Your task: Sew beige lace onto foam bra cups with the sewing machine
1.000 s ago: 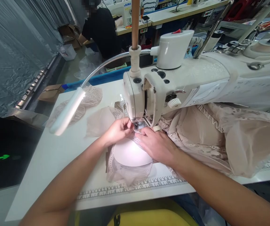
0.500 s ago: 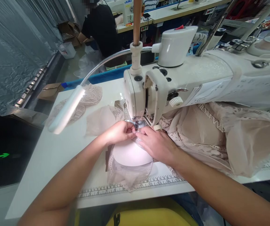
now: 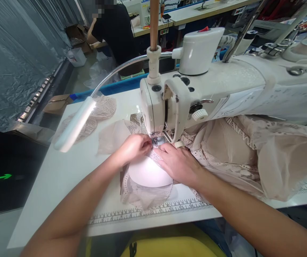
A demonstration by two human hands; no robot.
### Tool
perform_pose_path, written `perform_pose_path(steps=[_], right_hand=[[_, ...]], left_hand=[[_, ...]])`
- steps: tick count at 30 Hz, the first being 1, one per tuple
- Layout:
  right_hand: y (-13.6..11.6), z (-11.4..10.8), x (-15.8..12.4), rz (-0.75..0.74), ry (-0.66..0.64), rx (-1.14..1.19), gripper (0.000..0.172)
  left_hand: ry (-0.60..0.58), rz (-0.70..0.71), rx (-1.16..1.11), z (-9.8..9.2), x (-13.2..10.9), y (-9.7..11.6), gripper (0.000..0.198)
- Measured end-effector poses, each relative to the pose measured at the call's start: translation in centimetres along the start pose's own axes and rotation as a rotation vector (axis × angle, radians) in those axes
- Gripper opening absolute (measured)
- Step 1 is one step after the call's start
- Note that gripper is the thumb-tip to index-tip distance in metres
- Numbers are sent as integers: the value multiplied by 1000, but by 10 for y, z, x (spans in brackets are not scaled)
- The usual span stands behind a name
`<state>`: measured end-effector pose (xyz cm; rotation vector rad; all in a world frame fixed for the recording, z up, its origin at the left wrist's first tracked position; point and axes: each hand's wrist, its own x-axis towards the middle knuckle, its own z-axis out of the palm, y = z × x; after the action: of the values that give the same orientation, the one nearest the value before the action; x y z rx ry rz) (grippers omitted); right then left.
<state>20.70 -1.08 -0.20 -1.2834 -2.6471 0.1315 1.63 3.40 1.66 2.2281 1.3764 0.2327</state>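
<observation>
Left hand: fingers curled, tips close together near the presser foot; cannot tell whether they pinch cloth.
Right hand: palm down, fingers extended over the cup's far right edge.
Padded cup: white, on the bench, just near of the machine foot; sheer lace spreads from its near side.
Handling (judged): light; cup probably springy, lace limp, easily puckered or snagged.
Hold (judged): flat fingers on the cup's sides, light pinch at the lace edge, clear of the needle.
Sewing machine: far of both hands.
Right side: heaped beige garments.
Left side: lit lamp.
</observation>
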Motion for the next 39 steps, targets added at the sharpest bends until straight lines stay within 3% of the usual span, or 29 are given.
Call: perform_pose_path(steps=[6, 12, 18, 23, 30, 35, 39], right_hand=[[0, -2, 2, 16, -30, 14, 20], [0, -3, 2, 38, -42, 35, 18], [0, -3, 3, 27, -39, 39, 25], [0, -5, 2, 34, -53, 33, 28], [0, -4, 2, 32, -51, 33, 27], [-2, -4, 2, 35, -57, 6, 27], [-2, -4, 1, 27, -48, -16, 24]], left_hand=[[53, -35, 118, 3, 1, -4, 20], [249, 28, 269, -1, -15, 4, 19], [145, 273, 290, 18, -43, 18, 28], [185, 277, 341, 33, -48, 14, 36], [129, 278, 292, 23, -50, 14, 38], [164, 129, 89, 4, -35, 11, 29], [12, -51, 66, -4, -17, 9, 17]])
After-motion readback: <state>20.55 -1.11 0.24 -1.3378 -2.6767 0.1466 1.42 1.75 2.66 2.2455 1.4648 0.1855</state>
